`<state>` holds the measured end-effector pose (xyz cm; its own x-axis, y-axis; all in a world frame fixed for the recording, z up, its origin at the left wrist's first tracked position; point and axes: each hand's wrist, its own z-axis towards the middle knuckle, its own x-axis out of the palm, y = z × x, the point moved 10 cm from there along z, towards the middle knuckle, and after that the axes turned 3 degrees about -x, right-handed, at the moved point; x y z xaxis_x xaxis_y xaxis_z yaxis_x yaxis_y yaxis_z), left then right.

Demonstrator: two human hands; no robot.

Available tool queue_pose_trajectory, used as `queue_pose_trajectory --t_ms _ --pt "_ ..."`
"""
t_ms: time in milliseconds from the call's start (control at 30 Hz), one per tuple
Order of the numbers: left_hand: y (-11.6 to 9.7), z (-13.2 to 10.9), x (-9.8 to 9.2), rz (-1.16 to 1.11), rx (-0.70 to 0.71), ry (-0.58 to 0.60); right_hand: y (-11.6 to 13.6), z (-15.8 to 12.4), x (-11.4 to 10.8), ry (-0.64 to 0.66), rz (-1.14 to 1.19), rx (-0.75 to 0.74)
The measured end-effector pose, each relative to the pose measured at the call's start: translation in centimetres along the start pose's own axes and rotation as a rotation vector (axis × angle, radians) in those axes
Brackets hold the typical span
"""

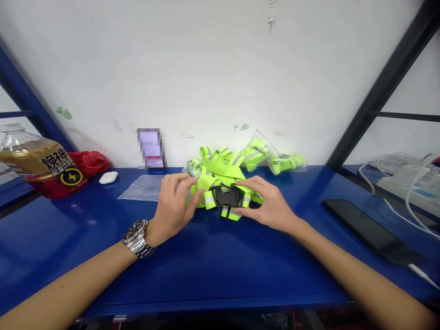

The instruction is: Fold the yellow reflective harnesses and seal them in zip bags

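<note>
Head view: your straps, a folded bundle of neon-yellow reflective webbing with a black buckle, lie on the blue shelf near the wall. Your left hand, watch at the wrist, pinches the bundle's left end with curled fingers. Your right hand rests loosely spread on the right end, fingertips at the buckle. Behind lie bagged straps; to the left, a clear bag, a white pebble-shaped object and a bottle; to the right, a phone.
</note>
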<state>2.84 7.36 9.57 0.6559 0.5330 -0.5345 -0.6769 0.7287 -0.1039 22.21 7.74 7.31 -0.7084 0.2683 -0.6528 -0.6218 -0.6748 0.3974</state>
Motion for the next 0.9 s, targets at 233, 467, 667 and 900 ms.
queue_pose_trajectory --t_ms 233,467,667,900 --pt "-3.7 -2.5 6.6 -0.526 -0.24 0.611 0.2 0.2 -1.1 -0.112 0.093 0.001" --pt "0.5 -0.3 8.2 -1.283 -0.825 0.199 0.4 0.9 -1.8 -0.119 0.14 0.028" --pt "0.0 5.2 8.6 -1.776 -0.942 0.012 -0.4 2.0 -2.2 -0.086 0.059 0.111" --pt "1.5 9.0 9.6 -1.651 -1.176 -0.179 7.5 3.2 -3.0 -0.279 -0.034 -0.232"
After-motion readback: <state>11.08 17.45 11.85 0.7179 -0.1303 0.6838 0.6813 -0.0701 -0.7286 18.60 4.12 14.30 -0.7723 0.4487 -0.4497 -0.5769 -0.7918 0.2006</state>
